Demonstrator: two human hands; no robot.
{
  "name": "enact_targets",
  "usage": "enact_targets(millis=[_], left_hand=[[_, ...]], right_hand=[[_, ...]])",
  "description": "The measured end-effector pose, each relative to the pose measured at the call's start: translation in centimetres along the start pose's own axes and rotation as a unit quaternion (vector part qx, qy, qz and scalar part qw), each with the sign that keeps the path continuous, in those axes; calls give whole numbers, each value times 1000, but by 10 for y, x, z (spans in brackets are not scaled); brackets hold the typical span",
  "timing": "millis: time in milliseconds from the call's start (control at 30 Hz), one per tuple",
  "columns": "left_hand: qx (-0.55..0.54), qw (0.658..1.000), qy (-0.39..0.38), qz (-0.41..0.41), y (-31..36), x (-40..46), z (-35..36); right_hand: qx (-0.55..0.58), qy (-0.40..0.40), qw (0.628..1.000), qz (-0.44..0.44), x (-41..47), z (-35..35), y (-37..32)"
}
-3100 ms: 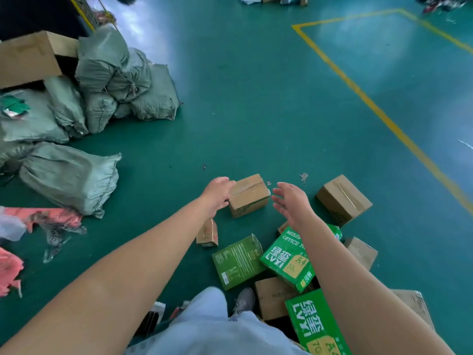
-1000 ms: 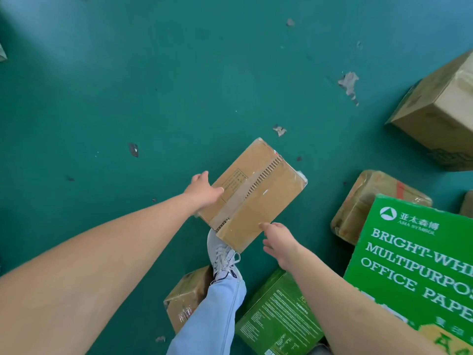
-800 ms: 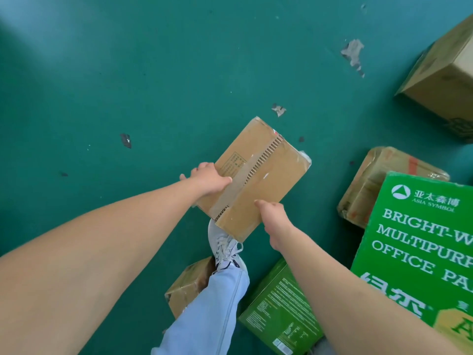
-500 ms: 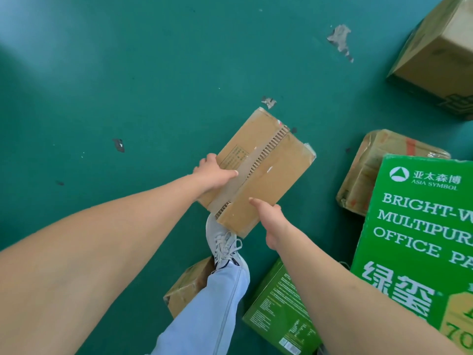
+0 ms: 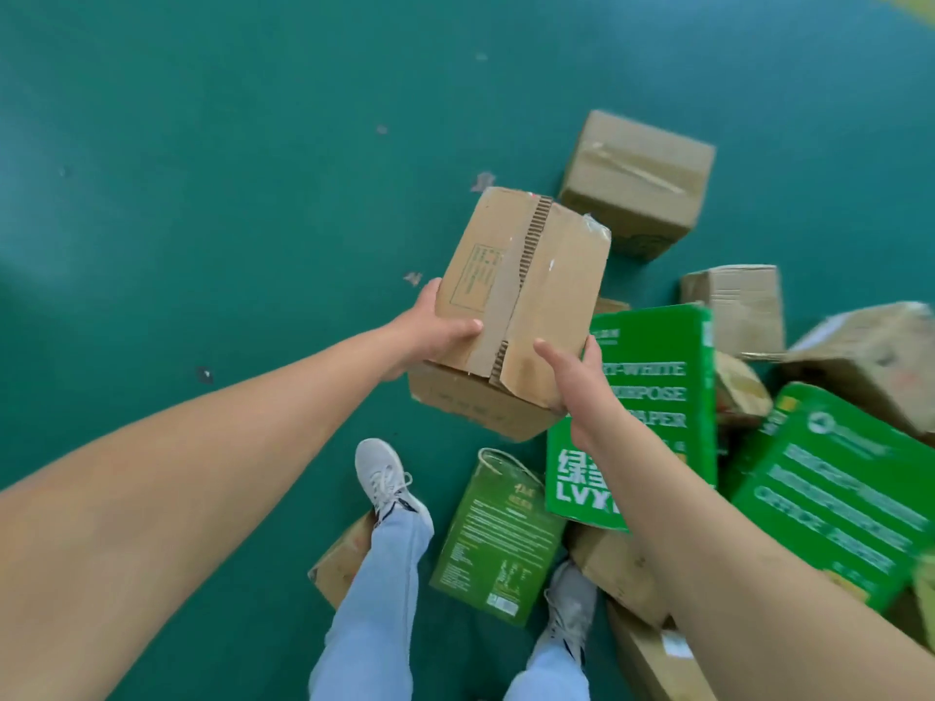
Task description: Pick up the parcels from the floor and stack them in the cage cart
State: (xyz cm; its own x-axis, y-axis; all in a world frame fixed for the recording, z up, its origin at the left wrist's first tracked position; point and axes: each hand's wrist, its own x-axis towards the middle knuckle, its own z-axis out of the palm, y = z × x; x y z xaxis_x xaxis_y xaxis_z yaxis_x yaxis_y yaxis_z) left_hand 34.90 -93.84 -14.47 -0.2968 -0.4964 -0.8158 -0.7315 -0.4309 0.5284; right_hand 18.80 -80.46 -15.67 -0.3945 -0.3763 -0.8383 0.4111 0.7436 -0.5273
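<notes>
- Since half a second ago, your brown parcel (image 5: pixel 521 296) has risen clear of the floor (image 5: pixel 202 169).
- Your left hand (image 5: pixel 435 331) and right hand (image 5: pixel 569 376) clasp its near corners.
- Pick-up looks finished; next, carry it to the cage cart, unseen.

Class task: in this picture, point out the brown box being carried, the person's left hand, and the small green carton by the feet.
brown box (image 5: pixel 546 275), head view: its taped top face.
left hand (image 5: pixel 430 336), head view: back of the hand.
small green carton (image 5: pixel 498 538), head view: its printed top face.
</notes>
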Motion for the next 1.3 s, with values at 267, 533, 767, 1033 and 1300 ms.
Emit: enact_targets(millis=[267,533,767,1033,1300], left_hand=[[36,991,-42,120,180,-184,38],[160,953,-110,233,289,-298,87],[302,886,-205,287,329,-370,164],[419,785,-311,335,322,-460,287],[511,683,-357,381,276,-553,433]], right_hand=[[-48,95,987,-119,-202,-138,-122],[32,214,969,-123,-352,-224,-151],[109,350,926,-87,-439,-274,-106],[236,448,862,-27,-529,-329,-10],[324,512,795,13,-603,-392,107]])
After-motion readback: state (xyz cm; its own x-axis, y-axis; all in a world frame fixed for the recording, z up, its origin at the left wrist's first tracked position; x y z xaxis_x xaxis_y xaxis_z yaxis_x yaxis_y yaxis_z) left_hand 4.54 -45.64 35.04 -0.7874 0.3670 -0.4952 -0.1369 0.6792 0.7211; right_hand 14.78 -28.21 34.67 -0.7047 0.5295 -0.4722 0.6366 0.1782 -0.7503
